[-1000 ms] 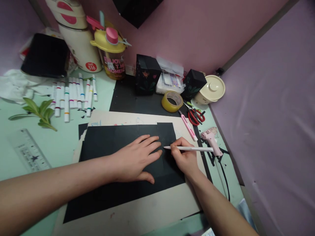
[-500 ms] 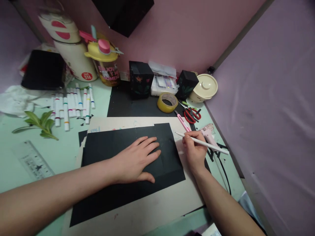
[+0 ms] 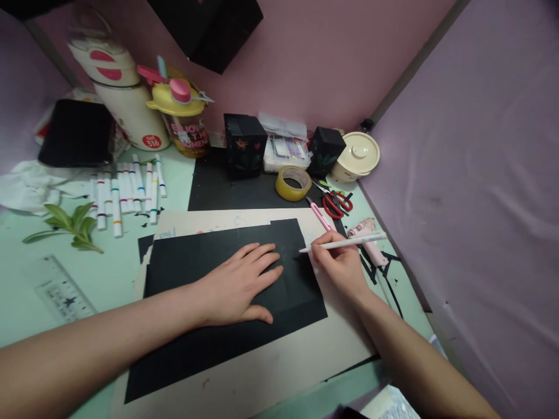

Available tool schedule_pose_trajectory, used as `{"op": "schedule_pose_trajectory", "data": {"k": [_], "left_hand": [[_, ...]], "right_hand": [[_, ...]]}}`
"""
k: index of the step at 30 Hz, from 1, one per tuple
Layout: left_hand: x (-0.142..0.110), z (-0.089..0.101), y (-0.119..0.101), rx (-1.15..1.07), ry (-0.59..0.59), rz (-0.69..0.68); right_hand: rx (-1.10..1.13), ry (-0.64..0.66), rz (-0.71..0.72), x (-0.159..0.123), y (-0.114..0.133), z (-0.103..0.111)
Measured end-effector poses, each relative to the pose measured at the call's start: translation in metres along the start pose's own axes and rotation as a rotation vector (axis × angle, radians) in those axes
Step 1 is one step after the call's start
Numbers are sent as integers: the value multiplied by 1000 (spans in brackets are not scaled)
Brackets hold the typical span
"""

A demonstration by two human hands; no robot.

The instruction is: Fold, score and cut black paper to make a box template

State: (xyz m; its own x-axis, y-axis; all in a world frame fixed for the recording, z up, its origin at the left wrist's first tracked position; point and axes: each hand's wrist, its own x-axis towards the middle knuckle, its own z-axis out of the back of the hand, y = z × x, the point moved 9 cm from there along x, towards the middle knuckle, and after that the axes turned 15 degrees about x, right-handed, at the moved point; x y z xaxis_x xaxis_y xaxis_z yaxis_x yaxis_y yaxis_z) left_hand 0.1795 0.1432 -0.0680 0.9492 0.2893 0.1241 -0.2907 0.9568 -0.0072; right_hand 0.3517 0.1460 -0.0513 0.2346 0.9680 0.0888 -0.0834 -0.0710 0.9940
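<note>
My left hand (image 3: 242, 285) lies flat on a sheet of black card (image 3: 183, 343), its fingers spread. The card rests on a larger pale board (image 3: 271, 372). Faint lines show on the card near my fingertips. In my right hand (image 3: 340, 265) is a slim white pen (image 3: 349, 241), gripped between thumb and fingers. Its tip points left, over the card's right part; whether it touches the surface I cannot tell. Just beyond that hand lies a pink craft knife (image 3: 319, 214).
Red-handled scissors (image 3: 336, 205), yellow tape (image 3: 293, 183) and a pink glue gun (image 3: 369, 238) lie at the right. Two black boxes (image 3: 244, 145) stand behind, near a lidded cream pot (image 3: 356, 157). Several markers (image 3: 116, 203), a leafy sprig (image 3: 72, 224) and a clear ruler (image 3: 61, 291) occupy the left.
My right hand has moved left with the pen, bringing its tip from beside the black card to over it. The left hand stays flat in place.
</note>
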Motion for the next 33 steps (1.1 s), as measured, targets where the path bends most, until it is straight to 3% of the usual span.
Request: {"op": "schedule_pose_trajectory", "data": {"k": [5, 13, 33], "left_hand": [[0, -1, 1, -11, 22, 0], [1, -2, 1, -54, 59, -2], [1, 0, 2, -76, 23, 7]], "right_hand": [[-100, 49, 88, 6, -9, -15], [-95, 89, 94, 4, -18, -16], [-107, 111, 83, 3, -19, -17]]}}
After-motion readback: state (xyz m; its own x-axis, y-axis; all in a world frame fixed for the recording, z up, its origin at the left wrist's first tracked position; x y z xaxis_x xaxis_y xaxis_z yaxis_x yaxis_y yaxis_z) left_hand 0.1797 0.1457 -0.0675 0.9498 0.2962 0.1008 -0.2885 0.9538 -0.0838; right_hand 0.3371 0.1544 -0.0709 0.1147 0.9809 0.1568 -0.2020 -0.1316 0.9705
